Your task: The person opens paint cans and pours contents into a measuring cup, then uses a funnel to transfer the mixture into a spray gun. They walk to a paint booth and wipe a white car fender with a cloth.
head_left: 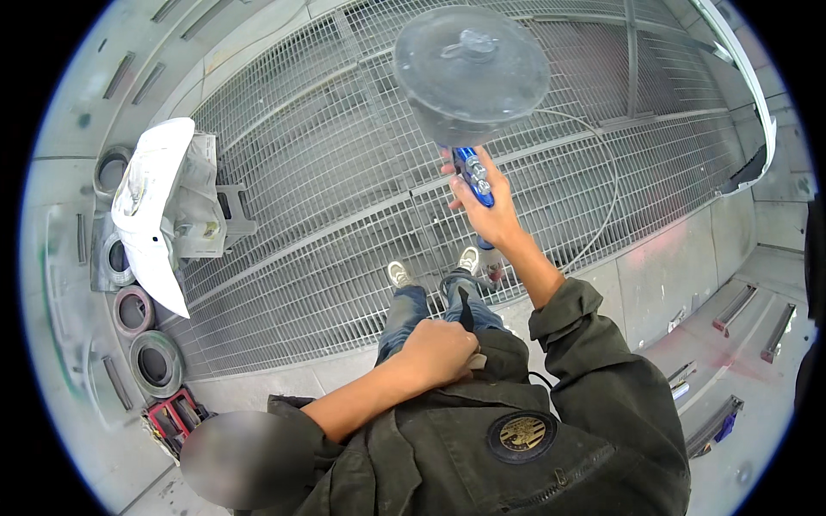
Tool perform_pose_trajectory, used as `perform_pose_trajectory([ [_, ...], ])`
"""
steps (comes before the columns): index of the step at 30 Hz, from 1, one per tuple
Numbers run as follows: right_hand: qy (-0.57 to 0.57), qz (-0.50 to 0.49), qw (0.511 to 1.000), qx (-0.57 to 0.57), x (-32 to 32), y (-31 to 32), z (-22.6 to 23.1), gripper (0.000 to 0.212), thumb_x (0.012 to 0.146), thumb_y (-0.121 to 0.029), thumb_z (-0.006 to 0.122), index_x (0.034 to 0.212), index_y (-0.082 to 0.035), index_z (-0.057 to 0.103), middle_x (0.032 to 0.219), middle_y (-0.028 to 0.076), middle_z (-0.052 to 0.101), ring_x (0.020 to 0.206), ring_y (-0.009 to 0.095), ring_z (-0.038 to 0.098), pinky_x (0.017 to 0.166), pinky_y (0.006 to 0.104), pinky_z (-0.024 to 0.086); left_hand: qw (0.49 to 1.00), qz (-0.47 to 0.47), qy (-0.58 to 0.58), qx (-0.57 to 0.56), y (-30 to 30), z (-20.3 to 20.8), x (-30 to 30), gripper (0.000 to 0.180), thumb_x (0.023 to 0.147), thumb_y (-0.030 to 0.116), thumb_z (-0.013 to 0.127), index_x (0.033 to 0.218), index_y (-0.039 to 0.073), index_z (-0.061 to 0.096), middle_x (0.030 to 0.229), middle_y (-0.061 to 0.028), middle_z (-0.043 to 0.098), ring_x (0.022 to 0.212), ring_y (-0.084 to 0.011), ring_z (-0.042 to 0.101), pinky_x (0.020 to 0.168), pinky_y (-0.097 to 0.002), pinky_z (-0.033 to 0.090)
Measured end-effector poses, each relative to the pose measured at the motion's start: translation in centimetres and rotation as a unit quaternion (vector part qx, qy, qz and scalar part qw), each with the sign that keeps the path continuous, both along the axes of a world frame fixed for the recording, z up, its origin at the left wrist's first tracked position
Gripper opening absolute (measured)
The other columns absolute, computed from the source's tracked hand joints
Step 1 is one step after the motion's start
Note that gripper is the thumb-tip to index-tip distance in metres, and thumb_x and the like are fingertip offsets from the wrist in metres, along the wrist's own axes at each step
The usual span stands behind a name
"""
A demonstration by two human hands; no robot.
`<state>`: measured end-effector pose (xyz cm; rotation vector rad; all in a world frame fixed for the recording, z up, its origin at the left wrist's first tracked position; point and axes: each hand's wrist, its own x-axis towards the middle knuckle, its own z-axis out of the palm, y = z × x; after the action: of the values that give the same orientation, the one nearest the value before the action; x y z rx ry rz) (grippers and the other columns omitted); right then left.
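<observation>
A paint spray gun with a blue body is in my right hand, held out in front of me over the floor grating. My fingers wrap round its grip. On top of the gun sits a large grey translucent cup with a round lid, tilted toward me. Close to my waist, my left hand is closed in a fist against the front of my dark green jacket. A black strap-like end shows just above it, and a small beige bit peeks out beside it. What the fist holds is hidden.
A white curved panel stands at the left beside paper-covered sheets. Along the left wall are several ring-shaped rolls and a red rack. A long white curved strip is at the right. A thin hose loops over the grating.
</observation>
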<state>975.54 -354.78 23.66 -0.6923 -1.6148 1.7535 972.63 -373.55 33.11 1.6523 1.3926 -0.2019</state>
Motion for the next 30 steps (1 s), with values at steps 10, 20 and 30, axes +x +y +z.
perform_pose_trajectory([
  [10, -0.001, -0.036, 0.999, 0.017, -0.4, -5.4, 2.9, 0.047, 0.089, -0.003, 0.06, 0.133, -0.001, 0.045, 0.112, 0.01, 0.056, 0.098, 0.016, 0.061, 0.064, 0.0267, 0.058, 0.749, 0.463, -0.453, 0.14, -4.5, 4.1, -6.4, 0.011, 0.087, 0.0, 0.064, 0.097, -0.002, 0.067, 0.102, -0.0063, 0.062, 0.099, -0.0173, 0.06, 0.086, -0.0285, 0.049],
  [20, -0.007, 0.174, 0.985, 0.01, -11.7, -24.0, 10.4, 0.029, 0.098, -0.026, 0.056, 0.093, 0.001, 0.065, 0.069, 0.004, 0.061, 0.058, 0.009, 0.051, 0.054, 0.0263, 0.042, 0.398, 0.575, -0.649, 0.299, -29.6, 3.4, -15.6, 0.024, 0.101, 0.017, 0.049, 0.123, 0.007, 0.051, 0.125, -0.0073, 0.057, 0.12, -0.0184, 0.053, 0.103, -0.0398, 0.045],
  [30, 0.008, 0.52, 0.851, -0.07, -22.6, -55.2, 15.0, 0.03, 0.068, -0.004, 0.084, 0.092, -0.001, 0.065, 0.083, 0.002, 0.065, 0.075, 0.008, 0.06, 0.068, 0.0242, 0.049, 0.144, 0.68, -0.566, 0.444, -55.4, 6.0, -14.2, 0.038, 0.101, 0.026, 0.049, 0.134, 0.007, 0.045, 0.131, -0.0079, 0.053, 0.122, -0.02, 0.052, 0.103, -0.0404, 0.043],
])
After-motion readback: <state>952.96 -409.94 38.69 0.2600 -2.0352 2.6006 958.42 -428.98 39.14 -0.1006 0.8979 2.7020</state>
